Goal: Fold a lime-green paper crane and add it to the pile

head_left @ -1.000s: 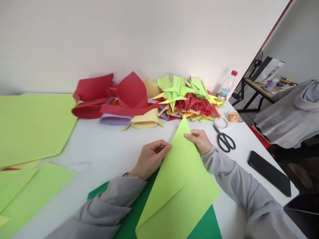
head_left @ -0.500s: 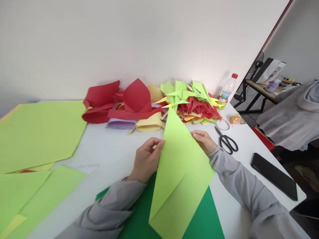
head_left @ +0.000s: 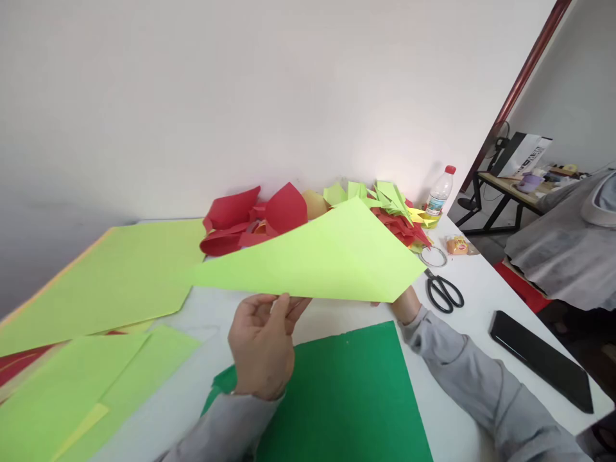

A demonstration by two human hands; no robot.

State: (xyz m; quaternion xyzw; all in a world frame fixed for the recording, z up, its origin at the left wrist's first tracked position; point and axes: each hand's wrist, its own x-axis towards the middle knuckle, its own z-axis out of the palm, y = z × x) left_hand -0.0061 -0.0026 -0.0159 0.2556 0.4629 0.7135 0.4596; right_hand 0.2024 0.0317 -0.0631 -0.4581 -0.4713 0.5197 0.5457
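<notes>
A folded sheet of light green paper point(head_left: 312, 260) is held up above the table, its long point toward the left. My left hand point(head_left: 264, 340) pinches the sheet's lower edge between thumb and fingers. Behind the right end of the sheet is my right hand point(head_left: 407, 305); the paper hides most of its fingers, so its grip cannot be made out. Below both hands a dark green board point(head_left: 346, 391) lies on the white table.
Light green sheets point(head_left: 120, 276) lie at left. Along the wall are red paper shapes point(head_left: 286, 208) and folded green pieces point(head_left: 392, 196). A bottle point(head_left: 439, 192), black-handled scissors point(head_left: 445, 294), a ring point(head_left: 434, 256), a small packet point(head_left: 457, 246) and a black phone point(head_left: 541, 360) are at right.
The green paper has been lifted off the board and turned, its long point now to the left. My right hand has gone behind it, and my left hand grips the lower edge.
</notes>
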